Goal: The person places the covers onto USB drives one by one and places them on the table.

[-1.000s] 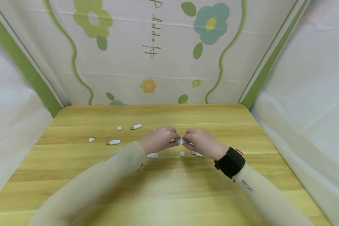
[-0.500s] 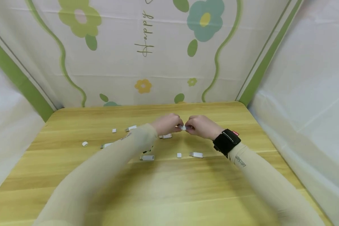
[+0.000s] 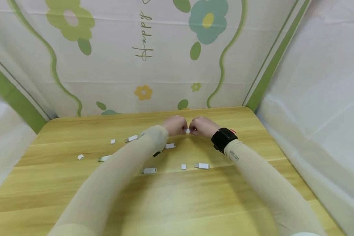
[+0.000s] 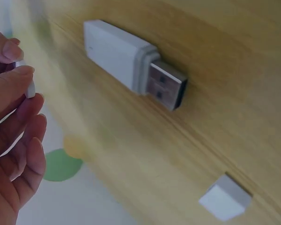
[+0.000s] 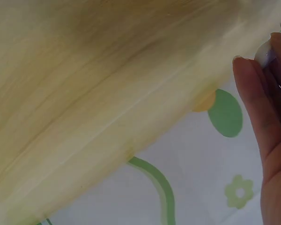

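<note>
In the head view my left hand [image 3: 176, 125] and right hand [image 3: 203, 126] meet near the far side of the table, slightly raised. Between their fingertips is a small white object [image 3: 187, 130] that looks like a USB stick, mostly covered by fingers. My left thumb and fingers pinch its thin white edge [image 4: 31, 89] in the left wrist view. From the right wrist, a rounded white end [image 5: 264, 54] shows between my pinching fingers. Whether stick and cap are joined, I cannot tell. An uncapped white USB stick [image 3: 170, 146] lies near my left wrist.
Several other uncapped USB sticks lie about, among them one at front right [image 3: 202, 166] and one at front middle [image 3: 148, 170]. Loose white caps include a square one [image 3: 183, 167] and a curved one [image 3: 81, 157]. A printed cloth [image 3: 112, 65] hangs behind the wooden table [image 3: 177, 203].
Both hands have moved away toward the table's far edge, still pinching the white object together. The USB sticks beneath them have come into sight. The head view has shifted slightly.
</note>
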{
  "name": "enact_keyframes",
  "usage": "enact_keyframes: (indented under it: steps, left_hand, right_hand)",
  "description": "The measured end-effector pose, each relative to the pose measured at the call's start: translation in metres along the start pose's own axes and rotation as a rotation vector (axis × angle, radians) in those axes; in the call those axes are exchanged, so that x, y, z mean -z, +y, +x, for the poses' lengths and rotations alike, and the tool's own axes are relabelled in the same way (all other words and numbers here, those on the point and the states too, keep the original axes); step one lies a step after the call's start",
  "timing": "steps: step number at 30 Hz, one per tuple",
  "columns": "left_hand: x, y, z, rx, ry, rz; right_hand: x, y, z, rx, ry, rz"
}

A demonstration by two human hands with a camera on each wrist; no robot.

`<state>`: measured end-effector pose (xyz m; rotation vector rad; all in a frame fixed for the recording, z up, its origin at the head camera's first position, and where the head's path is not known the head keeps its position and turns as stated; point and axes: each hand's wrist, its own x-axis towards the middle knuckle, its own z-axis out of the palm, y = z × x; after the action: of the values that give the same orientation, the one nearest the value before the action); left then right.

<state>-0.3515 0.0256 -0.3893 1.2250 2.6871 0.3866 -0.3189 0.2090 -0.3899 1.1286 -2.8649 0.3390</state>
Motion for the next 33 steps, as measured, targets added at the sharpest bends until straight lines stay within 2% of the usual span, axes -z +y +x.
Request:
enact_keyframes:
  steps: [6,12,16,26,33]
  left_hand:
    - [-0.014,-0.009,0.009,0.02,-0.025,0.028]
    - [-0.026,-0.011,0.013,0.046,-0.048,0.026]
    - [-0.028,-0.011,0.016,0.065,-0.06,0.013]
    - [-0.026,-0.01,0.013,0.077,-0.081,0.011]
    - [-0.025,-0.017,0.012,0.086,-0.135,-0.032]
  right_hand:
    - [-0.013,0.004,0.006,-0.045,-0.06,-0.008]
    - [-0.017,0.002,0.006,-0.076,-0.116,-0.009]
    - [-0.019,0.006,0.007,-0.086,-0.136,-0.014]
    - [-0.015,0.002,0.009,-0.095,-0.165,-0.012]
    - [-0.011,0.005,0.008,-0.119,-0.202,0.018]
